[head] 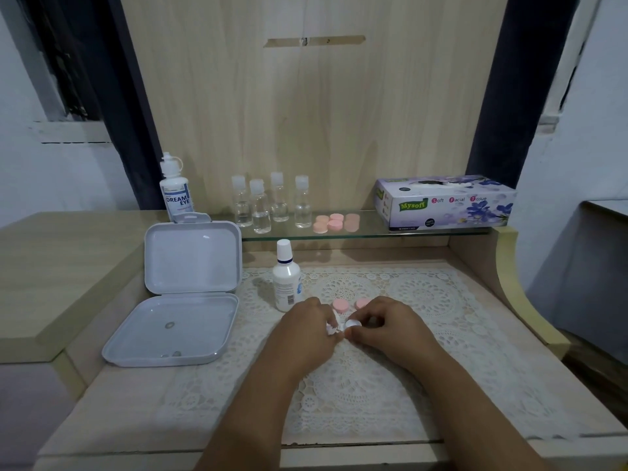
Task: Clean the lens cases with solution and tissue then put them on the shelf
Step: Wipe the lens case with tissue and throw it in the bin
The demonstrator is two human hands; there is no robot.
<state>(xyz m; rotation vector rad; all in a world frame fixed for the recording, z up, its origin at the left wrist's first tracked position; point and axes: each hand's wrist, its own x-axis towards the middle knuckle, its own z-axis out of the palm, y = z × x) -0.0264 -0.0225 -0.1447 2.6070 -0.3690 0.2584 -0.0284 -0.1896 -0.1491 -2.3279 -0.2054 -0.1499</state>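
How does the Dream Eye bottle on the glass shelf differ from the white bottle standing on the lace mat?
The Dream Eye bottle stands on the glass shelf, left of the four clear vials; the white bottle stands lower, on the lace mat, near the left hand. The Dream Eye bottle shows bold dark lettering; the white bottle's label shows only small print. Both are white, upright and capped.

A pale wooden dressing table (pixel 129 396) carries a white lace doily (pixel 424 334), an open grey plastic box (pixel 176 321) and a white solution bottle (pixel 286 280). Its glass shelf (pixel 370 231) holds four clear vials (pixel 270 207), pink round caps (pixel 336 222), a purple tissue box (pixel 445 203) and a labelled dropper bottle (pixel 175 188).
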